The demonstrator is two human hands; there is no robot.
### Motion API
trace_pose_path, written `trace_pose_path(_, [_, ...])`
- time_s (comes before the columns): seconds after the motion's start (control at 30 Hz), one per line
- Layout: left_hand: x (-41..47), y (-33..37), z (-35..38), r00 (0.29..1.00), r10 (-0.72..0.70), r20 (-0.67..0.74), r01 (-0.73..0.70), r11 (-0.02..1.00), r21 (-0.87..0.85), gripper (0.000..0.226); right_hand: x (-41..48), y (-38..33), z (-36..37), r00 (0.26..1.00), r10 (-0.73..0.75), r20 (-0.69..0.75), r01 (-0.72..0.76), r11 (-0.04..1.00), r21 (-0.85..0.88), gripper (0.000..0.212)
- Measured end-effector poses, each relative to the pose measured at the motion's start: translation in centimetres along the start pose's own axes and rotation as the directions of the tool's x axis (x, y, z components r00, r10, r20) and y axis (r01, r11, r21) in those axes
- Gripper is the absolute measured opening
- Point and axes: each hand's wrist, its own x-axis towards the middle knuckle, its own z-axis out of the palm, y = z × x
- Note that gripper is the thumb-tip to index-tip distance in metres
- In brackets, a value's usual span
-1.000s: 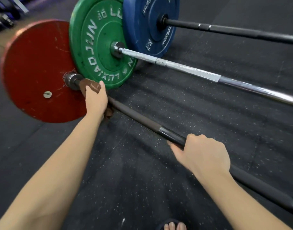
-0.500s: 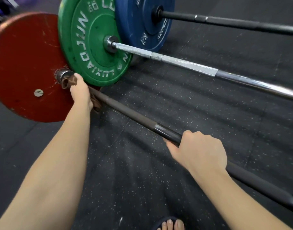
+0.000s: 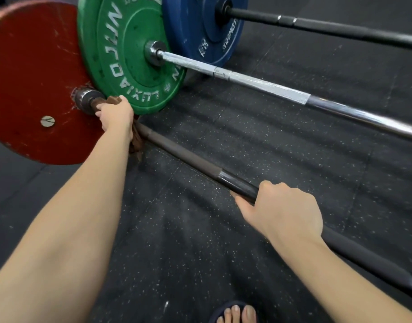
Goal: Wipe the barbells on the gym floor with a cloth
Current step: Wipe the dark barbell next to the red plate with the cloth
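Three barbells lie side by side on the dark gym floor. The nearest one has a dark bar [image 3: 184,155] and a red plate [image 3: 34,78]. My left hand [image 3: 117,116] grips a brown cloth [image 3: 136,143] wrapped round that bar right beside the metal collar [image 3: 84,100]; a loose end of the cloth hangs under my wrist. My right hand [image 3: 282,212] grips the same bar farther right, fingers curled over it. The middle barbell has a silver bar [image 3: 265,86] and a green plate [image 3: 128,54]. The farthest has a black bar [image 3: 340,29] and a blue plate [image 3: 207,26].
Speckled black rubber flooring [image 3: 258,148] lies between the bars. My foot in a dark sandal [image 3: 235,313] stands at the bottom edge, near the closest bar. The green plate leans close over my left hand.
My left hand slid the cloth along the near bar toward the collar at the red plate. My right hand kept its grip on the bar. The view shifted slightly.
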Motion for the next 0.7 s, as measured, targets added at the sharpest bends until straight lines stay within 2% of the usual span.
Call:
trace_pose_path(0.13, [0.5, 0.2, 0.0, 1.000, -0.004, 0.002, 0.004, 1.000, 0.023, 0.081, -0.1, 0.1, 0.1, 1.000, -0.009, -0.026, 0.009, 1.000, -0.005, 0.062])
trace_pose_path(0.27, [1.3, -0.2, -0.8, 0.993, -0.044, 0.108, 0.063, 0.981, -0.181, 0.095, -0.2, 0.2, 0.0, 1.000, -0.010, -0.024, 0.010, 1.000, 0.015, 0.061])
trace_pose_path(0.3, [1.4, -0.5, -0.6, 0.992, -0.070, 0.103, 0.093, 0.965, -0.246, 0.089, -0.2, 0.2, 0.0, 1.000, -0.010, -0.025, 0.010, 1.000, 0.021, 0.061])
trace_pose_path(0.37, [0.3, -1.0, -0.2, 0.993, -0.071, 0.092, 0.094, 0.958, -0.272, 0.078, -0.2, 0.2, 0.0, 1.000, -0.012, -0.026, 0.013, 1.000, 0.029, 0.062])
trace_pose_path(0.47, [-5.1, -0.9, 0.2, 0.996, -0.017, 0.084, 0.023, 0.997, -0.067, 0.096, -0.3, 0.2, -0.2, 1.000, -0.014, -0.026, 0.015, 0.999, 0.034, 0.062])
trace_pose_path(0.57, [-8.3, -0.9, 0.7, 0.994, 0.070, 0.088, -0.086, 0.977, 0.194, 0.086, -0.3, 0.1, -0.1, 1.000, -0.017, -0.020, 0.017, 1.000, 0.004, 0.063])
trace_pose_path(0.7, [-8.0, 0.9, 0.5, 0.999, 0.011, 0.054, -0.027, 0.949, 0.315, 0.087, -0.1, 0.1, -0.1, 1.000, -0.019, -0.006, 0.019, 0.999, -0.029, 0.063])
